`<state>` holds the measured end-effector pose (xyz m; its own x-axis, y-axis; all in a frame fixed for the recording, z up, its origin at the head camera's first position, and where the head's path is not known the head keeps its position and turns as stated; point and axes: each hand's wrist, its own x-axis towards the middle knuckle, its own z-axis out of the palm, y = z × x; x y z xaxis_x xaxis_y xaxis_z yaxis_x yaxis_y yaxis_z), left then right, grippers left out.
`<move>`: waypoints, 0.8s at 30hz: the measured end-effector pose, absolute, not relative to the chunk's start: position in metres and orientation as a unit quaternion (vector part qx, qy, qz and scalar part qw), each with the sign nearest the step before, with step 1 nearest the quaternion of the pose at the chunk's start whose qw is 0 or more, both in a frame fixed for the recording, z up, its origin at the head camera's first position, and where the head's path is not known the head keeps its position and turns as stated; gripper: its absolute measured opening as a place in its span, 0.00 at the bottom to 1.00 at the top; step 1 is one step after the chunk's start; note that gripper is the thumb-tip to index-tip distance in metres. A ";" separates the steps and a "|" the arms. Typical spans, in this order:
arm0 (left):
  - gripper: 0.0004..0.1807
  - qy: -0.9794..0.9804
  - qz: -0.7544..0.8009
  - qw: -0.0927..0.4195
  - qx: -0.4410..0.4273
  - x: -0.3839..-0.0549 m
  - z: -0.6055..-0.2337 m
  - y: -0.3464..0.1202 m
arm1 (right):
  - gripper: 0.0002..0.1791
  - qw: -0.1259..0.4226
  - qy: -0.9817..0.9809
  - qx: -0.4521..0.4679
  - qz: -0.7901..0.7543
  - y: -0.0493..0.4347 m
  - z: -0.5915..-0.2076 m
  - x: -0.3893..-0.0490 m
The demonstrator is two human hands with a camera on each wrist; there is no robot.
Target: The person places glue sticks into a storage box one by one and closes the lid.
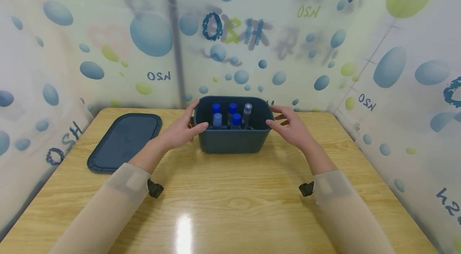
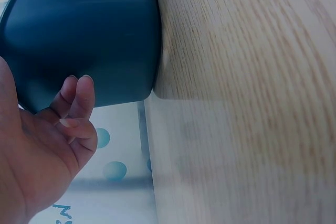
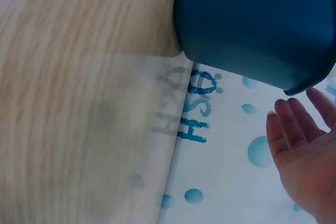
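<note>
A dark blue-green plastic storage bin (image 1: pixel 232 142) stands upright on the table near the back wall. Inside it, towards the left and middle, stand several small bottles with blue caps (image 1: pixel 236 119) and one slim clear tube (image 1: pixel 246 116). My left hand (image 1: pixel 180 130) is at the bin's left end, thumb by the front corner and index finger by the back corner; its other fingers bend loosely beside the side wall. At the right end is my right hand (image 1: pixel 293 128), thumb and fingers spread by the rim. The bottles' lower parts are hidden.
A dark rectangular lid (image 1: pixel 122 142) lies flat on the table (image 1: pixel 230 194), left of the bin and beyond my left forearm. Printed sheets with bubbles (image 1: pixel 151 34) wall in the table at the back and on both sides.
</note>
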<state>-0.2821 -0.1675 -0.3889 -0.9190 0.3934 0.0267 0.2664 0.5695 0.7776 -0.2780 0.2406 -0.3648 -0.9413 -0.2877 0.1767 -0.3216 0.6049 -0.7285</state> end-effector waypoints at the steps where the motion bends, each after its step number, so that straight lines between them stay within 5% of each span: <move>1: 0.53 0.882 0.426 0.075 0.186 -0.282 -0.389 -0.167 | 0.37 0.018 -0.894 0.171 0.413 0.242 -0.366 -0.278; 24: 0.54 0.895 0.402 0.081 0.176 -0.280 -0.384 -0.166 | 0.34 -0.019 -0.852 0.181 0.491 0.242 -0.393 -0.279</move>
